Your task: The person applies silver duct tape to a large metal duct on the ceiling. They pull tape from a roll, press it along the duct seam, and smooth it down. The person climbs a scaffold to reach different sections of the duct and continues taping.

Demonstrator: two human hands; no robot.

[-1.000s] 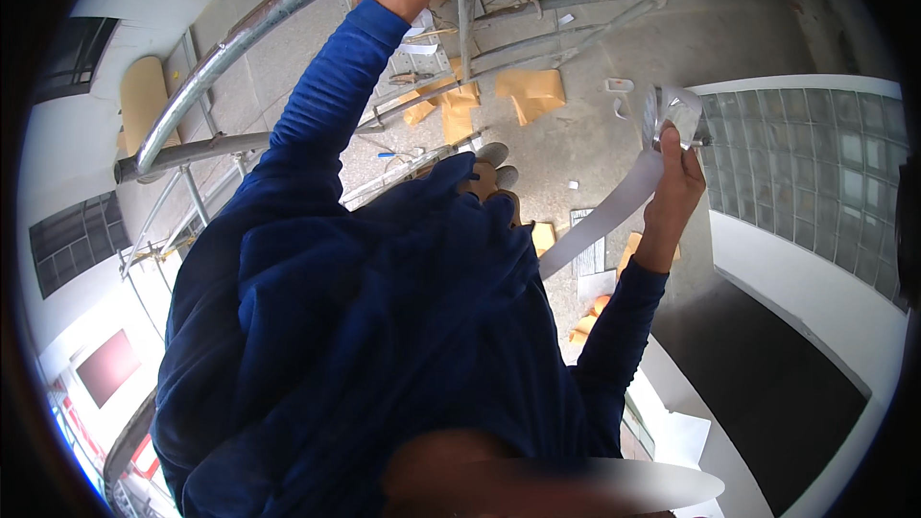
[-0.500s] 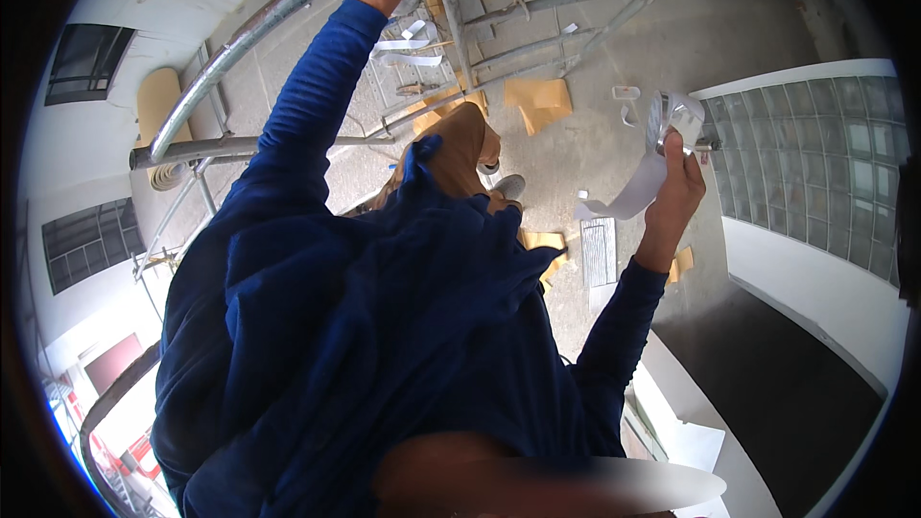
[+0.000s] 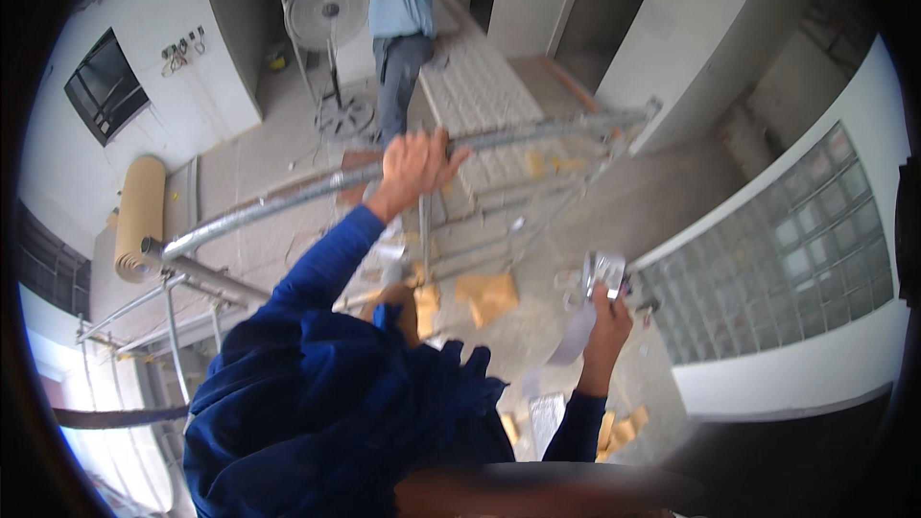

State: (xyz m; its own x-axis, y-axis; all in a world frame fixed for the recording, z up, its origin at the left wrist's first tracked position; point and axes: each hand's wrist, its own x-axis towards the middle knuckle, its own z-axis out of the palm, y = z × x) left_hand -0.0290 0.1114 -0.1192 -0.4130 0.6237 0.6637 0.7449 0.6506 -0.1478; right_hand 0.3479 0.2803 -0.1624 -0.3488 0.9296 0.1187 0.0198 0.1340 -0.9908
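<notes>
Floor (image 3: 662,194), mostly grey, lies below a metal scaffold (image 3: 425,230), with a glass-block window (image 3: 767,264) on the right. The scaffold's top pipe (image 3: 278,206) slopes across, and the left hand (image 3: 413,170) has its fingers wrapped over it, grasping. The right hand (image 3: 606,331) grips a silver roll (image 3: 605,273) between thumb and fingers, well right of the left hand; a pale strip (image 3: 570,340) hangs from the roll.
</notes>
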